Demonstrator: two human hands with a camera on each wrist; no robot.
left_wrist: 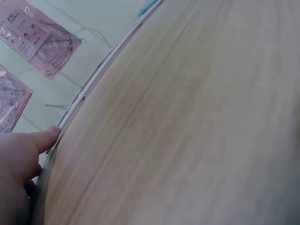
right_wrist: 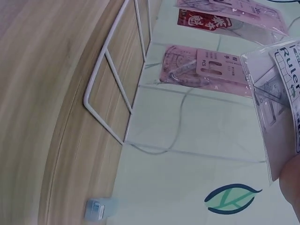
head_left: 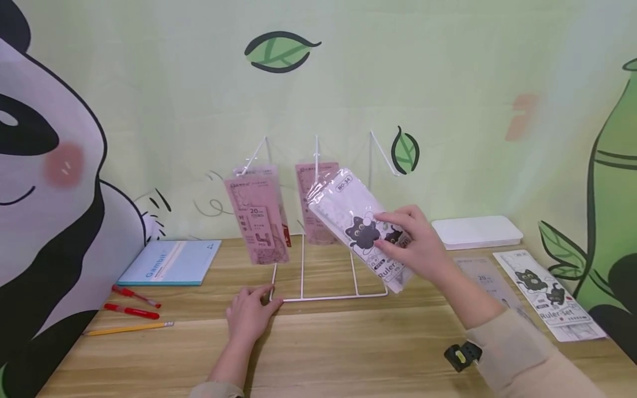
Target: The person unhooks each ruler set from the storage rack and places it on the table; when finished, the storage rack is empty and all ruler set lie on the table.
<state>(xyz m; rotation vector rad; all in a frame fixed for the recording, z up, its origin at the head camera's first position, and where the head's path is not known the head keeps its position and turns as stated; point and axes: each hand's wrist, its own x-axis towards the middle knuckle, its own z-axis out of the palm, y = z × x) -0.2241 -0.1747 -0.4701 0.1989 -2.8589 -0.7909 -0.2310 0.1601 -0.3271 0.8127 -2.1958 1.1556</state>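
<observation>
Left hand (head_left: 249,315) grips the white rack (head_left: 328,299) at its front-left corner, pink packets (head_left: 259,221) dangle from the rack's left and middle hooks (head_left: 316,152), and right hand (head_left: 417,243) pinches the cat-print ruler packet (head_left: 355,232) before the rack's right half!

Glossy clear plastic ruler packet (head_left: 355,229)

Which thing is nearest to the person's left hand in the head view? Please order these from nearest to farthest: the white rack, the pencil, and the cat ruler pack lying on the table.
1. White rack: the left hand touches its front left corner.
2. Pencil: apart from the hand, to its left.
3. Cat ruler pack: lying at the far right.
</observation>
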